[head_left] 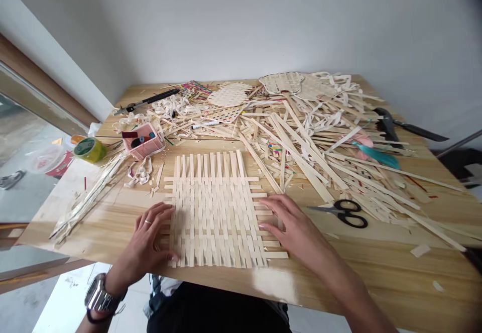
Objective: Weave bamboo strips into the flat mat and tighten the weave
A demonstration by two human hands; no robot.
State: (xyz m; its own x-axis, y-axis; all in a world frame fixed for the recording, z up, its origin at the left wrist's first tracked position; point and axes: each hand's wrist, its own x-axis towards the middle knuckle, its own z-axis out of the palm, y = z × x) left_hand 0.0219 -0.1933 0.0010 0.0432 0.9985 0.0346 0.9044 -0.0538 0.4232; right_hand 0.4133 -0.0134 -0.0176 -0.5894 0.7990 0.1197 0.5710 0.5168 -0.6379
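Note:
A square mat woven from pale bamboo strips (214, 212) lies flat at the front of the wooden table, its strip ends sticking out on all sides. My left hand (152, 232), with a ring and a wristwatch, rests along the left edge of the mat, fingers apart and curved over the strip ends. Against the right edge lies my right hand (288, 220), thumb and fingers spread over the strip ends there. Neither hand is closed round anything. To the right of my right hand are black-handled scissors (344, 212).
Loose bamboo strips (301, 147) are heaped across the back and right. A pink basket (143, 139) and yellow tape roll (89, 149) stand left. Finished-looking woven pieces (229, 94) lie behind. A dark-handled blade (417, 129) sits at the right edge. The table's front edge is close.

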